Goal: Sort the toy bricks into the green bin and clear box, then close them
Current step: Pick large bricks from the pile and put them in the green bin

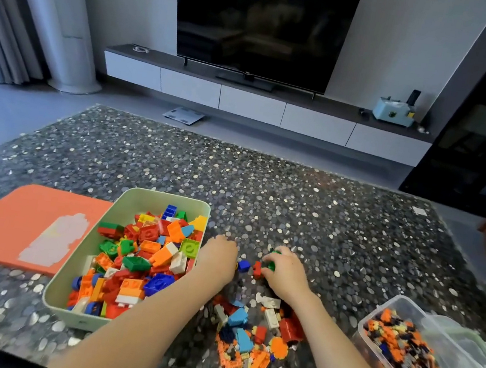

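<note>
Your pebbled desk [297,192] faces a dark TV [260,19] at top centre, loose bricks [248,332] heaped lower centre; your right hand [285,272] pinches a green brick [271,265], your left hand [218,257] curls down, hold unclear.

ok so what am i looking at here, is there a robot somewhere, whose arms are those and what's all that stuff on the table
No robot: a person works with bare hands, and the one picture comes from a wide-angle camera on their head, looking forward and down, so both arms are their own. On the speckled table stand an open green bin full of large bricks, an orange lid flat to its left, and a clear box of small pieces at the right. A loose pile of bricks lies between them. The right hand grips a green brick; the left hand is down beside the bin, fingers hidden.
</note>
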